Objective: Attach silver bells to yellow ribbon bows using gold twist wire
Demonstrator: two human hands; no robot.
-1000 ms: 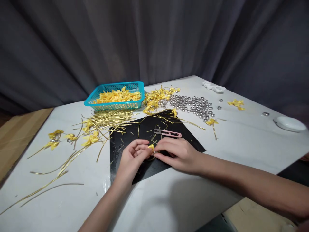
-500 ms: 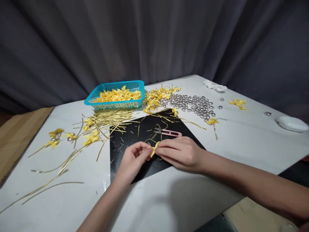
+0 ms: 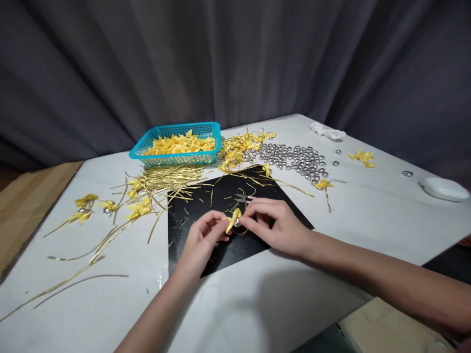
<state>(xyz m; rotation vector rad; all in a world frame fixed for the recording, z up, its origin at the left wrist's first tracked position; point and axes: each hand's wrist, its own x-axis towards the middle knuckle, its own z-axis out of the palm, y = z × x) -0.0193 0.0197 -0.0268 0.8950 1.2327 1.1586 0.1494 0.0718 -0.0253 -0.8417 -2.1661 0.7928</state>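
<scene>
My left hand (image 3: 206, 231) pinches a yellow ribbon bow (image 3: 231, 220) between thumb and fingertips, over the black mat. A round silver bead (image 3: 237, 222) sits against the bow's right side, and thin gold cord loops around it. My right hand (image 3: 276, 223) has its thumb and index finger closed at that bead, the other fingers curled. Just behind the right hand lies a pair of thread snips (image 3: 242, 198); its blades show, while its pink handle is covered by the hand. Short gold cord scraps are scattered over the black mat (image 3: 224, 262).
A turquoise basket (image 3: 172, 160) of yellow bows stands at the back, with a bundle of gold cords (image 3: 169, 180) before it. Finished-looking bows (image 3: 239, 147) and a pile of silver beads (image 3: 298, 159) lie to its right. A white dish (image 3: 444, 189) is at far right.
The bow has turned, so the silver bead now shows. My right hand has opened slightly and shifted up, covering the snips' pink handle. My left hand keeps its hold.
</scene>
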